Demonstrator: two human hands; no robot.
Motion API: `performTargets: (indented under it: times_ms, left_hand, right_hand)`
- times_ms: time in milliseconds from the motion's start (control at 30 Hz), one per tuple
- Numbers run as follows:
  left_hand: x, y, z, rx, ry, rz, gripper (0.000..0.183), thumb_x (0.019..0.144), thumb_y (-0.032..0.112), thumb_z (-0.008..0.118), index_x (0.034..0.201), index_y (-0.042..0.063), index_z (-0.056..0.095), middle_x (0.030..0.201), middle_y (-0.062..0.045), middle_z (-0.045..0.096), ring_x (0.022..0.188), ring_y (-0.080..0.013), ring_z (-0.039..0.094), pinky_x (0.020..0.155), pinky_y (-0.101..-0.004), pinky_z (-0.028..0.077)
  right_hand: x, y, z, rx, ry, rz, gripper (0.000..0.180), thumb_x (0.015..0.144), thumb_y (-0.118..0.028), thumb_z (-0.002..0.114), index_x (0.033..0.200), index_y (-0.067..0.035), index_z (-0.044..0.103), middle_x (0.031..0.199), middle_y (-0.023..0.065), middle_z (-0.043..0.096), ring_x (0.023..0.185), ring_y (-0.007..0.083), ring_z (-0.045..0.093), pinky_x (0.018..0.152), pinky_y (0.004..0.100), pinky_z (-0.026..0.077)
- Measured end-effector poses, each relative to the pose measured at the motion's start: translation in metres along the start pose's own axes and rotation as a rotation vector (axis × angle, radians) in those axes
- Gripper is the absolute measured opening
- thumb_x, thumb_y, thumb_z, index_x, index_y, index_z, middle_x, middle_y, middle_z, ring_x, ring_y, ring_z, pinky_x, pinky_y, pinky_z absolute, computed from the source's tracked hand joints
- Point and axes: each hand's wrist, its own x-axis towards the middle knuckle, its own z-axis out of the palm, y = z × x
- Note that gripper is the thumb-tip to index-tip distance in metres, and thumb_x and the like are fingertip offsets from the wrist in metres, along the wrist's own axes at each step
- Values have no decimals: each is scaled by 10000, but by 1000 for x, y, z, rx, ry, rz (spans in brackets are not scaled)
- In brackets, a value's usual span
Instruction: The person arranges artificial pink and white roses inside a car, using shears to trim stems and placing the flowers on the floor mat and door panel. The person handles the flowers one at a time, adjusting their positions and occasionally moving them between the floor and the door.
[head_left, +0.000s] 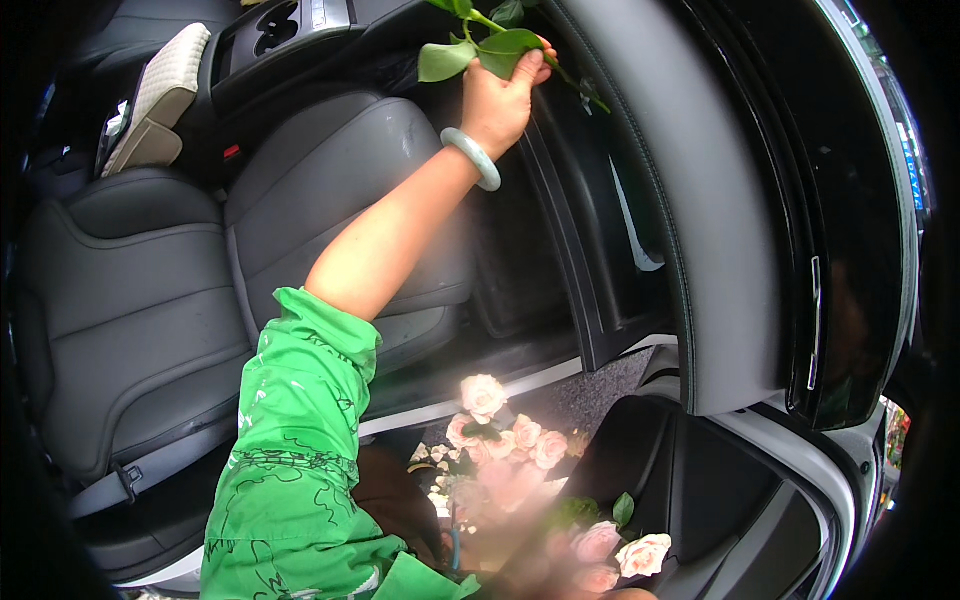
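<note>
My left hand (514, 86), with a pale bangle (471, 159) at its wrist, reaches up and is closed around a green leafy stem (555, 64). Broad leaves (446, 61) stick out to the left of the fingers; the stem's lower end points down to the right. The stem's upper part runs out of the picture. My right hand cannot be made out; only a sliver of skin shows at the bottom edge. Low before me are pale pink roses (482, 397) with small white blossoms, partly blurred. More pink roses (643, 555) with a green leaf lie lower right.
Grey car seats (142, 300) fill the left. A cream quilted box or cushion (161, 97) stands beside the centre console (281, 45). To the right curve a grey padded panel (697, 225) and glossy black trim (855, 300). The door sill (540, 379) crosses above the roses.
</note>
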Motion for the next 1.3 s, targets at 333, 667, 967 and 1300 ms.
performTargets:
  times_ms: [333,667,967,1300]
  left_hand:
    - [15,-29,6,291,-86,83,179,879,99,565,993,-38,589,896,-81,642,790,-148,622,724,-282,519]
    - [16,-58,29,227,45,78,147,857,99,555,886,-39,596,783,-65,648,683,-140,602,655,-288,484]
    - [24,-47,43,451,220,85,140,755,22,590,889,-17,592,701,-181,634,653,-316,641,607,-367,497]
    - [2,-57,36,259,-49,126,147,816,10,535,959,-24,550,843,-159,636,746,-238,639,675,-311,505]
  right_hand:
    - [1,-2,2,-21,2,-9,267,766,-233,735,907,-34,627,612,-7,535,519,67,478,470,221,378]
    - [2,-9,4,-42,12,-14,270,766,-227,734,918,-32,624,619,-4,535,528,70,482,478,223,384]
    - [0,-12,8,-40,28,-20,273,767,-221,733,927,-31,621,626,-1,536,536,73,486,485,224,390]
    - [-6,2,6,-33,54,-31,277,767,-215,733,938,-30,618,633,2,537,545,75,490,494,226,397]
